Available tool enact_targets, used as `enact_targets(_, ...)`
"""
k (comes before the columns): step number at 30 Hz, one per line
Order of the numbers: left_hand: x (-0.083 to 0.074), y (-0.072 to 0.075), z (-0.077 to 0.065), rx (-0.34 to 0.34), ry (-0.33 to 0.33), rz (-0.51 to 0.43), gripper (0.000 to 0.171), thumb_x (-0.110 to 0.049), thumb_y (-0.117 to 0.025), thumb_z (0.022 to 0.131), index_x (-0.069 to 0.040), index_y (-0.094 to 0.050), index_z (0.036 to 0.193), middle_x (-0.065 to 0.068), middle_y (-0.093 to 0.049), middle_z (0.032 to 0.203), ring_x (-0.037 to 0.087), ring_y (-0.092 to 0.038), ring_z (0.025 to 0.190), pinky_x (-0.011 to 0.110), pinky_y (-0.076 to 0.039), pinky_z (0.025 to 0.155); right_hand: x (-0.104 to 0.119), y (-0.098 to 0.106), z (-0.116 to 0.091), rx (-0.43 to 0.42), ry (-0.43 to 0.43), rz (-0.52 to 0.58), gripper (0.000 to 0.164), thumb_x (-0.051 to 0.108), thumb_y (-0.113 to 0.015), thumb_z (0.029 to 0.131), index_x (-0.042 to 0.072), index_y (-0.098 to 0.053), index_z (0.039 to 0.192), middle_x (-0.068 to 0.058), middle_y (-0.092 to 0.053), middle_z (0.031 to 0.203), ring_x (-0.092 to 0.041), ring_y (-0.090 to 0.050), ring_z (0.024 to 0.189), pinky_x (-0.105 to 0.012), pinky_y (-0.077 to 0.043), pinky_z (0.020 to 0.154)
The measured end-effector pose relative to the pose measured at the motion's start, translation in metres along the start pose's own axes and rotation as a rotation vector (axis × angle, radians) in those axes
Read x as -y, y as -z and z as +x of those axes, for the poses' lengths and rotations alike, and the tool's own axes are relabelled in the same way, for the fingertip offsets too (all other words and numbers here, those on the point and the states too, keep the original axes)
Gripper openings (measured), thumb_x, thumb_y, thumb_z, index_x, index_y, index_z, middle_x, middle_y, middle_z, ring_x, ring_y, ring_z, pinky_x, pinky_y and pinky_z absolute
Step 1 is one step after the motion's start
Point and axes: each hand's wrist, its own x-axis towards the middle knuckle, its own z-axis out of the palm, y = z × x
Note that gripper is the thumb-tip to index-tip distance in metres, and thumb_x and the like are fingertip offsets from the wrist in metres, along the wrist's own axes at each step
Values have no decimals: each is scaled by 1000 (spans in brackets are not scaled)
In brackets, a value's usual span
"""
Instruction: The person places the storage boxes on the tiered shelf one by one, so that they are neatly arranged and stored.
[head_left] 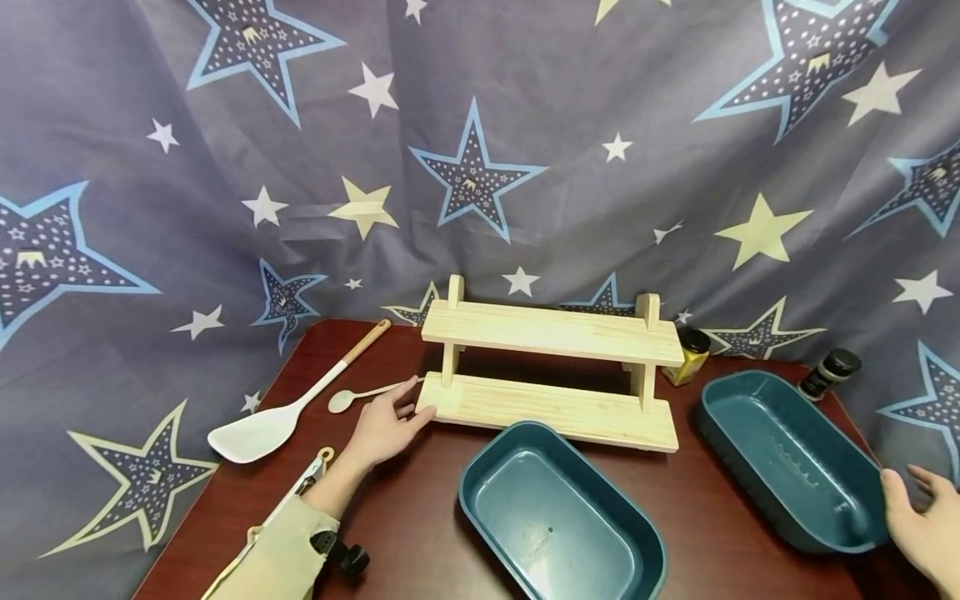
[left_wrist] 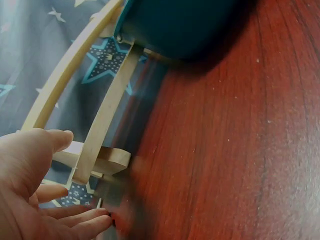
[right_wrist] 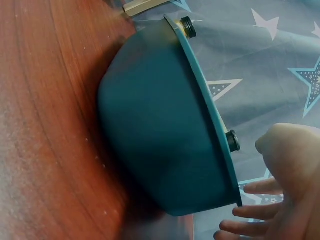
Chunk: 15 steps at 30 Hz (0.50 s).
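My left hand (head_left: 387, 423) is at the left end of a two-tier wooden shelf (head_left: 551, 330), with thumb and fingers apart. In the left wrist view, its fingers (left_wrist: 87, 222) are loosely extended and grip nothing; whether they touch the shelf I cannot tell. A small pale spoon (head_left: 342, 401) lies beyond that hand, its handle partly behind the fingers. My right hand (head_left: 926, 517) is beside the near right corner of a dark teal bin (head_left: 787, 467). The right wrist view shows its fingers spread beside the rim of this bin (right_wrist: 155, 120), not gripping it.
A second teal bin (head_left: 551, 525) stands in front of the shelf. At the left lie a white spatula (head_left: 258, 433) with a wooden handle and metal tongs (head_left: 309, 475), partly under my forearm. A yellow-labelled jar (head_left: 688, 357) and a black-capped jar (head_left: 828, 373) stand near the back edge.
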Motion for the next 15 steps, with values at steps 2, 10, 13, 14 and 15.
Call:
enact_targets(2,0,-1,0,1,0,-9,75,-32,-79,97,-3,-49,159,27,-56,155,39,-70,124,47,-59,101,-1,0,1,26,-11,13,61,27,-38,112,-15,-34,157,-48,-42,151,-61,-55,126,-39,-52,102)
enact_targets(10,-2,-3,1,3,-30,-33,74,-28,-79,97,3,-48,157,28,-64,145,39,-71,124,46,-59,101,4,1,-2,89,-67,21,58,22,-40,113,-12,-33,160,-46,-45,150,-47,-62,130,-2,-30,74)
enact_targets(13,-2,-3,2,0,-42,-23,75,-27,-80,96,2,-49,157,26,-64,145,38,-71,124,46,-59,101,0,1,-1,85,-65,33,58,24,-42,113,-11,-36,159,-45,-48,148,7,-63,102,-4,-27,69)
enact_targets(14,-2,-3,3,0,-44,-14,75,-27,-81,96,2,-49,157,25,-65,145,38,-71,124,46,-59,101,-2,0,-1,87,-65,38,58,24,-43,112,-10,-37,159,-45,-48,148,21,-49,92,-3,-27,68)
enact_targets(15,-2,-4,2,0,-49,-3,75,-27,-81,96,2,-49,157,25,-65,144,38,-72,124,46,-60,100,-4,0,-1,89,-65,40,59,25,-43,112,-9,-37,159,-44,-49,148,28,-33,86,-2,-27,69)
